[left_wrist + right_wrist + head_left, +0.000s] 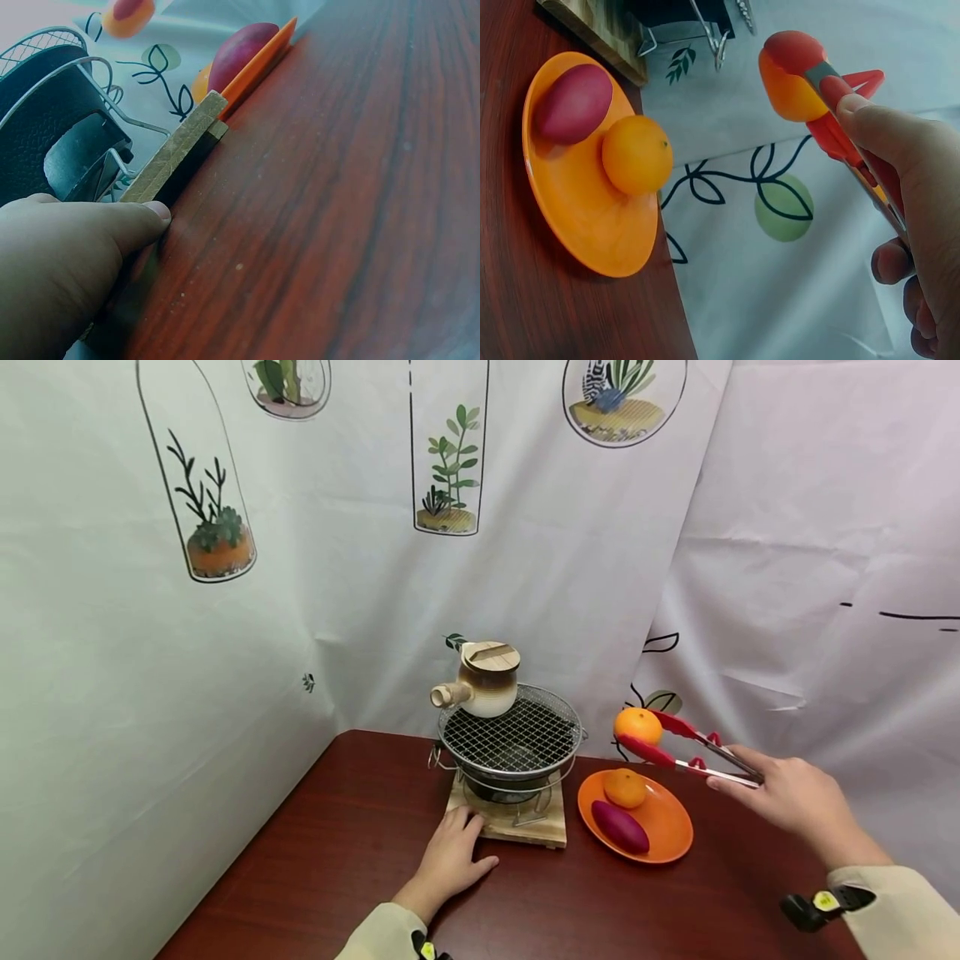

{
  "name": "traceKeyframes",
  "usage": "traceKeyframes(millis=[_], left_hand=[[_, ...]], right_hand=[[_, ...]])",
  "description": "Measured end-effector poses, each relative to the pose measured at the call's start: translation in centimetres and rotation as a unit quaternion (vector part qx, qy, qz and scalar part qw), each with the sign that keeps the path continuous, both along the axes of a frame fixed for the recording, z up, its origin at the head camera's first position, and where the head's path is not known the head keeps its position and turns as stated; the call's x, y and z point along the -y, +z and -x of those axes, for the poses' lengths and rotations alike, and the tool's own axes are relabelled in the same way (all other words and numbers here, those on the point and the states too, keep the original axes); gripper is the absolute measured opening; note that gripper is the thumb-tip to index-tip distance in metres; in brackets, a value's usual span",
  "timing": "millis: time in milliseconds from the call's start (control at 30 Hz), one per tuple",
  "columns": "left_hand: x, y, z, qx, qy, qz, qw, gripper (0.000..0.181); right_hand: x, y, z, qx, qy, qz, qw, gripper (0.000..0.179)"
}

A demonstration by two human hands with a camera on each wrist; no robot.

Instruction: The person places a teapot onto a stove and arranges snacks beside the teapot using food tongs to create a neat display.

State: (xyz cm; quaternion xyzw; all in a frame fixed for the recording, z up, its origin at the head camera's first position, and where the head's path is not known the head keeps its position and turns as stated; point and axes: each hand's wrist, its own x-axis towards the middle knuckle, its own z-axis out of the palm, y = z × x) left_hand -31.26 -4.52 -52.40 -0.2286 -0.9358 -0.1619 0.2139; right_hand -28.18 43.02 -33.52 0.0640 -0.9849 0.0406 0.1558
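Observation:
In the head view my right hand (795, 797) grips red-tipped tongs (693, 752), which pinch an orange (637, 727) in the air above the plate. The orange plate (671, 831) on the table carries a second orange (625, 788) and a purple sweet potato-like piece (619, 827). My left hand (448, 858) rests at the front edge of the wooden board (525, 833), its thumb (146, 221) along the board's side in the left wrist view. On that board stands a small round grill (517, 735) with a wire mesh top.
A clay teapot (491, 693) with a wooden lid and side handle sits on the left back of the mesh. The dark red table (360, 827) ends at a white cloth backdrop (375, 610) printed with plants. Wire handles stick out from the grill's sides.

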Motion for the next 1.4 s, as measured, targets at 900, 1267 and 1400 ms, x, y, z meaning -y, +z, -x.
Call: traceKeyframes(millis=[900, 1267, 1400], left_hand=[[-0.1, -0.2, 0.0, -0.015, -0.003, -0.006, 0.9999, 0.056], [-0.1, -0.4, 0.1, -0.008, -0.003, -0.008, 0.9999, 0.056], [-0.1, -0.3, 0.0, -0.006, -0.002, -0.006, 1.0000, 0.056]], right_hand=[[4.5, 1.5, 2.7, -0.007, 0.021, 0.004, 0.9998, 0.087], [6.9, 1.4, 4.5, -0.017, 0.043, 0.016, 0.9988, 0.086], [7.8, 1.5, 5.3, -0.020, 0.047, 0.012, 0.9986, 0.086]])
